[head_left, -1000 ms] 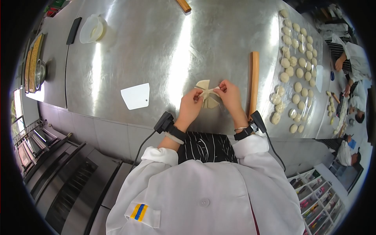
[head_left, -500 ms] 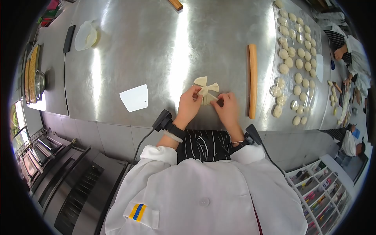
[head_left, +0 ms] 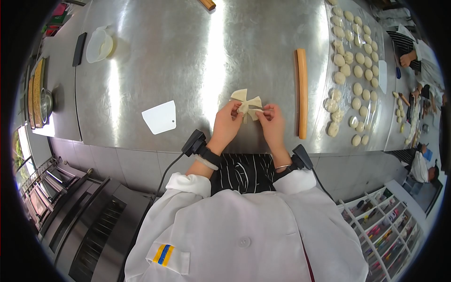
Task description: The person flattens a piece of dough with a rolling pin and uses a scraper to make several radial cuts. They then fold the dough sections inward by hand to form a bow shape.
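Observation:
A thin, pale piece of dough [head_left: 244, 107], cut into several flaps that spread from its middle, lies on the steel table near its front edge. My left hand [head_left: 227, 123] grips its left side between thumb and fingers. My right hand [head_left: 272, 123] pinches a flap at the lower right, thumb against fingertips. One flap points up and away, and another points to the upper right. The left part of the dough is partly hidden behind my left fingers.
A wooden rolling pin [head_left: 302, 94] lies to the right, a white dough scraper [head_left: 160, 117] to the left. Several dough balls [head_left: 358, 89] rest on plastic sheeting farther right. A plastic jug [head_left: 99, 45] stands at the far left. Co-workers [head_left: 423, 61] are at the right.
My right hand has moved up and slightly inward, lifting the lower right flap toward the dough's middle. My left hand keeps its hold. The view has shifted slightly.

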{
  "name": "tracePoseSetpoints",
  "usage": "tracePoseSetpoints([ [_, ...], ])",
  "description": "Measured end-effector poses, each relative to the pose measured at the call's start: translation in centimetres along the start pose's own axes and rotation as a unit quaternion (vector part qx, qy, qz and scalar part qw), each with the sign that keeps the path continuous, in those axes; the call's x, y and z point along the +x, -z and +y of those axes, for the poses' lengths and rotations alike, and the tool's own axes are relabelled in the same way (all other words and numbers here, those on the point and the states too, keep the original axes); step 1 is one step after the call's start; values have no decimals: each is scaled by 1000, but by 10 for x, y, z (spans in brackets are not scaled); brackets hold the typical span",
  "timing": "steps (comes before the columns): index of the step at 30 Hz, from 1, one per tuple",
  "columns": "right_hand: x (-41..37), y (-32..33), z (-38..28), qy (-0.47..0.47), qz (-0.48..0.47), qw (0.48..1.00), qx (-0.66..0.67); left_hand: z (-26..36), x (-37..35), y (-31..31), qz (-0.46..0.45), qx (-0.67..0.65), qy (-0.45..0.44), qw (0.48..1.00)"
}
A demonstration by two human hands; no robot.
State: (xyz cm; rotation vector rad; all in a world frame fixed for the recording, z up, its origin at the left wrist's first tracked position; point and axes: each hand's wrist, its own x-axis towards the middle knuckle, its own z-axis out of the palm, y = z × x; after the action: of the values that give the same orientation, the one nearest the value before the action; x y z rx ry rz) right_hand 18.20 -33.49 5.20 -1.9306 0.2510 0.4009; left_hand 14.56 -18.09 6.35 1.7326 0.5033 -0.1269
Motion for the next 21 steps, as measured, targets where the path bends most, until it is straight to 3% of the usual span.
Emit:
tracePoseSetpoints([
  [16,21,4,11,38,13,991,-124,-1,-2,-5,-13,-6,19,1000],
  [21,26,8,6,1,-54,995,-80,2,-3,-6,-10,-5,11,1000],
])
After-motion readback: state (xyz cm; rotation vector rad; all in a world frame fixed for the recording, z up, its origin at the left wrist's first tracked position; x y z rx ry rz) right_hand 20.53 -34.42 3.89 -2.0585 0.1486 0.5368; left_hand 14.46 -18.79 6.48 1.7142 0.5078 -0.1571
